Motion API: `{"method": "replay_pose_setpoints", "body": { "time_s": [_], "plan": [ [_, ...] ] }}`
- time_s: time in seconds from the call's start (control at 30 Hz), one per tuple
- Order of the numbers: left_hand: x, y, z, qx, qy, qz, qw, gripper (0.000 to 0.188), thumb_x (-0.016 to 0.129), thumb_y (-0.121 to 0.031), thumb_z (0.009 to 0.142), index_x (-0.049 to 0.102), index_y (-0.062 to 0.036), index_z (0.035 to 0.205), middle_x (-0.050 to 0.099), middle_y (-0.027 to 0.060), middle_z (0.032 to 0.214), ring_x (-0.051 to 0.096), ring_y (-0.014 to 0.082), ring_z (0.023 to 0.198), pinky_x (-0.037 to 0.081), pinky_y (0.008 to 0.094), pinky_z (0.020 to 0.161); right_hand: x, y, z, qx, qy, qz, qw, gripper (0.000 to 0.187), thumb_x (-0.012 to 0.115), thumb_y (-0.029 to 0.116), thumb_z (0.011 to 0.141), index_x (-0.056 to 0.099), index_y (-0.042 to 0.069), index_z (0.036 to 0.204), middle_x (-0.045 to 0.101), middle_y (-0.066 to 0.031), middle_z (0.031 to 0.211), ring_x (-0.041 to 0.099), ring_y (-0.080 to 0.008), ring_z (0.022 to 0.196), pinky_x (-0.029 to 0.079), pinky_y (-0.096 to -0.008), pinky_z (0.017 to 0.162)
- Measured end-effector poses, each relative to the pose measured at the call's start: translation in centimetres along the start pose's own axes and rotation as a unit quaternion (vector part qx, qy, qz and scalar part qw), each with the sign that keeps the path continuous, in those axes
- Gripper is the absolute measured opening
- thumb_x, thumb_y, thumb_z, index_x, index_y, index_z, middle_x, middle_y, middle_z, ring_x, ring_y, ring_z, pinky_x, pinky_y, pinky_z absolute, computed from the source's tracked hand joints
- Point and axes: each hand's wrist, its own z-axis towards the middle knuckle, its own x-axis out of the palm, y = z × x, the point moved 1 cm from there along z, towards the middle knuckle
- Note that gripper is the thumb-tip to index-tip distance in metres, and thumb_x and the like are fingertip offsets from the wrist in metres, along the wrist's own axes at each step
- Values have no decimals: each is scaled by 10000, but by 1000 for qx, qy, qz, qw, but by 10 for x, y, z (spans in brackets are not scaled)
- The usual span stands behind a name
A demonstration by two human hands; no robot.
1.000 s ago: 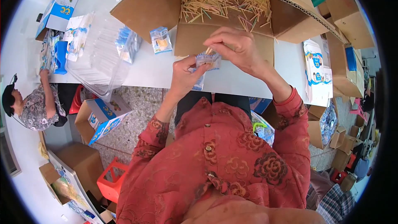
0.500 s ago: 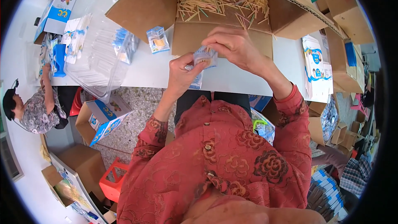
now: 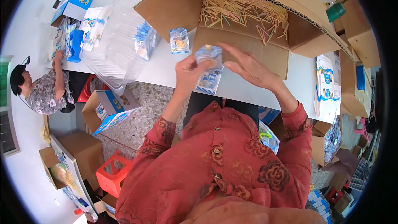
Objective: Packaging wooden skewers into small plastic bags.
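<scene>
Between thumb and fingers, my left hand point(image 3: 186, 75) pinches a small clear plastic packet point(image 3: 209, 53) with blue-patterned print; a pale stick end pokes up at its top. My right hand point(image 3: 252, 69) is just right of the packet, fingers stretched out and slightly blurred, holding nothing. Under the left hand, a blue-and-white packet point(image 3: 211, 79) lies at the table's near edge. Another such packet point(image 3: 179, 41), pale sticks inside, lies farther left. Beyond the hands, an opened cardboard box point(image 3: 306, 30) lies with its opening toward me, heaped with thin short sticks point(image 3: 242, 8), mostly pale, some green or pinkish.
A clear plastic tray point(image 3: 110, 60) and a cluster of packets point(image 3: 143, 41) lie left on the white table point(image 3: 159, 72). Flat printed cartons point(image 3: 325, 85) are stacked at right. At far left another person point(image 3: 45, 85) sits at the table. A red stool point(image 3: 112, 174) stands below left.
My right hand has come off the packet, its fingers now straightened. My left hand still holds the packet. The whole view has shifted, so the scene sits farther right.
</scene>
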Motion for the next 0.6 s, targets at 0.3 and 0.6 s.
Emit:
{"method": "replay_pose_setpoints", "body": {
  "time_s": [0.3,0.6],
  "plan": [
    [-91,32,31,11,-119,172,978,173,689,-62,803,640,29,942,652,4,790,549,43,663,455,207,595,42,-48,-12,33,-29,-24,999,413,587,222,861,496,56,1228,512,-177,1229,495,-364,1128,430,-404,931],
    [-95,46,40,122,-190,369,902,404,768,-101,704,556,4,1031,614,76,864,551,146,707,457,282,653,85,-56,-10,27,-138,-110,984,408,654,215,803,546,12,1141,518,-169,1150,522,-349,1048,439,-403,895]
  ]
}}
